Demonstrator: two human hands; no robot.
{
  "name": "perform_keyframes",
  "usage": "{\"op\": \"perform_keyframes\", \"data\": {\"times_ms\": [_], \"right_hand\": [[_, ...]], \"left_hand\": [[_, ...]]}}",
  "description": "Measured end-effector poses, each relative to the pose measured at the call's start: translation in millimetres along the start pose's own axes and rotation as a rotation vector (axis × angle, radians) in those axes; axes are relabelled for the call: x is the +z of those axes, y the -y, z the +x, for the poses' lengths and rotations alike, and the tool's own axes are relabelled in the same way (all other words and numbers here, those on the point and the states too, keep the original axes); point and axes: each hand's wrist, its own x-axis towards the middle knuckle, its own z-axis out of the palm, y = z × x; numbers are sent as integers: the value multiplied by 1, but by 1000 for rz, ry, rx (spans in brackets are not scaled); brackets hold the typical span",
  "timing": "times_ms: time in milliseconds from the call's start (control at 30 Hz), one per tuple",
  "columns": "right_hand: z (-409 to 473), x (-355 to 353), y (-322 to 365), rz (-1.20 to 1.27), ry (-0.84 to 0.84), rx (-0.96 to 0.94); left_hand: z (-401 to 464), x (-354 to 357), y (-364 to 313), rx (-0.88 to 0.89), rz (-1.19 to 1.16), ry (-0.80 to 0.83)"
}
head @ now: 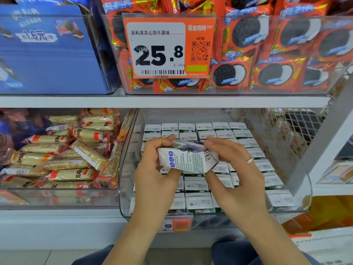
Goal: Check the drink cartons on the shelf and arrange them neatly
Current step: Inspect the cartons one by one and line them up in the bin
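Fingers [168, 139] around sideways-lying carton [188, 159]

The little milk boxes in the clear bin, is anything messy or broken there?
One carton is out of the rows, held tilted above the bin by the left hand and right hand. The other cartons stand in neat rows. No dents or spills show. Next door, the snack bars lie in a jumble.

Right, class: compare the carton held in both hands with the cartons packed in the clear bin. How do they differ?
The held carton lies tilted on its side above the bin; the packed cartons stand upright in rows. The held carton shows its printed side panel and a purple face; the packed cartons show only their white tops. The left hand and right hand grip the held one; nothing touches the others. All look alike in size.
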Motion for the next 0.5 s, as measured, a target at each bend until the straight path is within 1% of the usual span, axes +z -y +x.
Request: {"op": "perform_keyframes", "data": {"times_ms": [133,200,367,433,500], "right_hand": [[-1,0,3,-29,-38,41],[-2,-1,4,-28,-60,61],[-2,-1,6,-7,-72,86],[-2,1,6,-11,-66,76],[-1,1,5,37,-79,126]], "left_hand": [[3,2,-1,-222,-198,218],[1,3,-3,-263,-234,285],[0,4,-4,-290,-238,333],[0,4,-2,-290,-226,333],[-1,5,-2,-282,-218,310]]}}
